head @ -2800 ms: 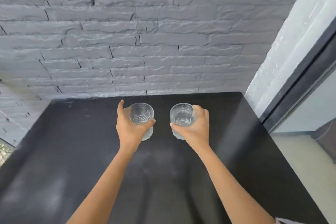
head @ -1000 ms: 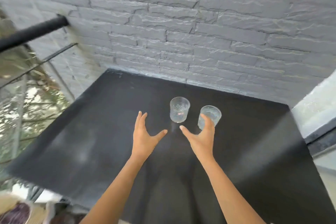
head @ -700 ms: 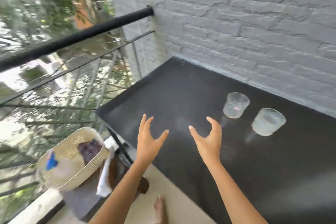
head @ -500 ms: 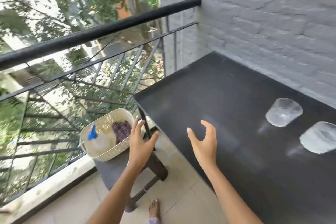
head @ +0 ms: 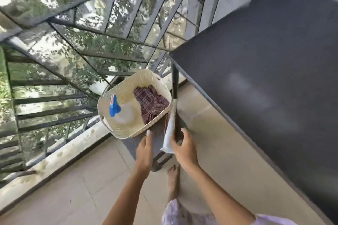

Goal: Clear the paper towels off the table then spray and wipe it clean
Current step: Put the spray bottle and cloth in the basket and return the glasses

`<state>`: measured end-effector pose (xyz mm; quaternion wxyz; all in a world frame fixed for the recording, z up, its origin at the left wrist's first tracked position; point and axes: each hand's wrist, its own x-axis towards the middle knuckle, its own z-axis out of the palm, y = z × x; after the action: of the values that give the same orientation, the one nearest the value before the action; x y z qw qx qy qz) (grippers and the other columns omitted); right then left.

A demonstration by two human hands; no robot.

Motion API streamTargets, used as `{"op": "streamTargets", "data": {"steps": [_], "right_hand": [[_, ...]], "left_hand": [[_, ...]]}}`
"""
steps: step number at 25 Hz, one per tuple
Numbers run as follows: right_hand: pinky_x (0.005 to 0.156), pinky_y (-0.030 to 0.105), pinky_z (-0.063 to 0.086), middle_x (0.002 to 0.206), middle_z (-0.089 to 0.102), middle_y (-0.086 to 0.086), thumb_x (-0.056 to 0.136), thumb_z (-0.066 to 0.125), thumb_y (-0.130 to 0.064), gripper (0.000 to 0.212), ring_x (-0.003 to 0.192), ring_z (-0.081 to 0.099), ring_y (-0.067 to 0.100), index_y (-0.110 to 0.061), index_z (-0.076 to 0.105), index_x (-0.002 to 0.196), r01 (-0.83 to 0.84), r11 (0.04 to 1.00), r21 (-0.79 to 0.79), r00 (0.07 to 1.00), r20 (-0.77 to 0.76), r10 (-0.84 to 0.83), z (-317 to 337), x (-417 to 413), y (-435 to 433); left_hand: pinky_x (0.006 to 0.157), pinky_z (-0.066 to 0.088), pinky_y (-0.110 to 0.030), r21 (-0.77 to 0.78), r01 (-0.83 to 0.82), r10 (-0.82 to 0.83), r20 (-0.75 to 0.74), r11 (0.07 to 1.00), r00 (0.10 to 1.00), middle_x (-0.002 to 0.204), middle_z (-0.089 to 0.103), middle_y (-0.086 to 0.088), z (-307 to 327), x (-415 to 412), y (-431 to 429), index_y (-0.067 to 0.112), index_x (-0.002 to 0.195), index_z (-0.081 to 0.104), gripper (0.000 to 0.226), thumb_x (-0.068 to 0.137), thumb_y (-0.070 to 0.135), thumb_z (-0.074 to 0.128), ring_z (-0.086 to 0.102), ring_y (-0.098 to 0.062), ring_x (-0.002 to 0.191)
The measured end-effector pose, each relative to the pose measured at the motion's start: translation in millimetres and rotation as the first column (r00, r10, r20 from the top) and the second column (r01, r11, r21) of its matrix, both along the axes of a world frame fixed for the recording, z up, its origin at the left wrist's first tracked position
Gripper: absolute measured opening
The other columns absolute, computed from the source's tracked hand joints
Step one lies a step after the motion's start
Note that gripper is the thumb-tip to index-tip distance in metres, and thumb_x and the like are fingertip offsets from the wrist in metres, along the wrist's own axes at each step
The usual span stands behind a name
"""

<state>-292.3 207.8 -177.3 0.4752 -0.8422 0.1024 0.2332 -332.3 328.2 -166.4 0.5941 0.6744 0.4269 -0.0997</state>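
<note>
A cream basket [head: 126, 86] sits on a low grey stool [head: 159, 131] left of the black table [head: 265, 71]. Inside it lie a spray bottle with a blue trigger [head: 117, 109] and a purple checked cloth [head: 151, 104]. A white folded paper towel [head: 171, 126] stands against the stool beside the table leg. My left hand [head: 145, 149] reaches toward the basket's near edge with fingers straight, holding nothing. My right hand [head: 183, 147] hovers just right of the white towel, fingers loosely spread and empty.
A black metal railing [head: 76, 29] runs along the left with trees beyond. The beige tiled floor [head: 76, 184] lies below. My bare foot [head: 173, 181] stands beside the stool. The table's thin leg [head: 175, 86] rises next to the basket.
The view has swung left and down, away from the two glasses on the table. Both hands have moved off the table down toward the basket and stool.
</note>
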Motion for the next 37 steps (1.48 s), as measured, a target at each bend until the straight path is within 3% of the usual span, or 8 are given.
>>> {"op": "streamTargets", "data": {"steps": [3, 9, 14, 19, 24, 29, 32, 37], "right_hand": [[0.109, 0.031, 0.025, 0.149, 0.032, 0.019, 0.087, 0.062, -0.033, 0.073, 0.136, 0.032, 0.027, 0.002, 0.029, 0.142, 0.021, 0.997, -0.068, 0.993, -0.118, -0.029, -42, 15, 28], [0.082, 0.038, 0.046, 0.111, 0.063, 0.021, 0.075, 0.072, -0.043, 0.059, 0.105, 0.059, 0.033, 0.002, 0.057, 0.11, 0.112, 0.969, -0.218, 0.97, -0.189, -0.155, -106, 35, 48], [0.053, 0.025, 0.039, 0.085, 0.07, 0.013, 0.077, 0.069, -0.038, 0.036, 0.072, 0.063, 0.023, -0.004, 0.066, 0.087, 0.146, 0.968, -0.206, 0.965, -0.187, -0.186, -102, 30, 40], [0.045, 0.025, 0.031, 0.072, 0.066, 0.001, 0.074, 0.065, -0.05, 0.034, 0.066, 0.061, 0.02, -0.016, 0.061, 0.076, 0.089, 0.93, -0.356, 0.995, -0.003, -0.097, -28, 24, 20], [0.054, 0.029, 0.035, 0.075, 0.068, 0.003, 0.072, 0.061, -0.055, 0.038, 0.074, 0.063, 0.026, -0.018, 0.062, 0.081, 0.047, 0.912, -0.407, 0.975, 0.217, 0.046, 79, 31, 5], [0.054, 0.028, 0.032, 0.069, 0.064, 0.001, 0.07, 0.059, -0.058, 0.034, 0.067, 0.06, 0.025, -0.024, 0.053, 0.071, 0.132, 0.955, -0.267, 0.865, 0.502, 0.021, 180, 53, -14], [0.051, 0.03, 0.033, 0.064, 0.06, -0.001, 0.073, 0.06, -0.056, 0.034, 0.062, 0.055, 0.022, -0.027, 0.044, 0.065, 0.215, 0.966, -0.145, 0.773, 0.629, -0.078, 238, 72, -30], [0.056, 0.031, 0.045, 0.064, 0.063, -0.007, 0.074, 0.046, -0.07, 0.046, 0.064, 0.059, 0.012, -0.026, 0.058, 0.07, 0.257, 0.966, 0.01, 0.715, 0.671, -0.197, 313, 100, -75]], "left_hand": [[0.107, 0.025, -0.029, -0.092, 0.066, -0.074, -0.085, 0.994, 0.994, 0.145, 0.043, -0.006, -40, 20, 14, 0.012, 0.137, 0.046, 0.071, 0.091, 0.062, 0.024, 0.039, -0.022, 0.133], [0.061, 0.035, -0.003, -0.255, 0.193, -0.231, -0.129, 0.947, 0.964, 0.121, 0.052, 0.001, -98, 44, 16, 0.019, 0.125, 0.056, 0.075, 0.088, 0.066, 0.01, 0.05, -0.003, 0.094], [0.053, 0.039, -0.001, -0.284, 0.218, -0.252, -0.089, 0.934, 0.964, 0.114, 0.053, 0.004, -93, 43, 7, 0.033, 0.103, 0.062, 0.063, 0.091, 0.063, 0.008, 0.054, 0.007, 0.083], [0.075, 0.033, 0.003, -0.207, 0.325, -0.316, 0.074, 0.923, 0.946, 0.112, 0.054, 0.025, -31, 34, -5, 0.058, 0.104, 0.052, 0.048, 0.083, 0.07, 0.011, 0.05, 0.007, 0.104], [0.111, 0.03, -0.033, -0.161, 0.314, -0.235, 0.379, 0.936, 0.895, 0.14, 0.049, 0.008, 52, 31, -13, 0.026, 0.133, 0.05, 0.079, 0.082, 0.075, 0.016, 0.041, -0.004, 0.131], [0.084, 0.048, -0.014, -0.256, 0.353, -0.108, 0.654, 0.9, 0.749, 0.129, 0.06, 0.003, 138, 61, -31, 0.021, 0.128, 0.051, 0.072, 0.08, 0.073, 0.033, 0.058, -0.001, 0.113], [0.078, 0.046, -0.014, -0.024, 0.396, -0.241, 0.76, 0.918, 0.604, 0.1, 0.067, 0.021, 194, 95, -49, 0.035, 0.127, 0.051, 0.082, 0.068, 0.088, 0.03, 0.059, 0.006, 0.094], [0.097, 0.045, -0.023, 0.029, 0.477, -0.259, 0.868, 0.878, 0.424, 0.125, 0.06, 0.015, 263, 141, -91, 0.034, 0.128, 0.048, 0.075, 0.075, 0.081, 0.023, 0.054, -0.001, 0.118]]}}
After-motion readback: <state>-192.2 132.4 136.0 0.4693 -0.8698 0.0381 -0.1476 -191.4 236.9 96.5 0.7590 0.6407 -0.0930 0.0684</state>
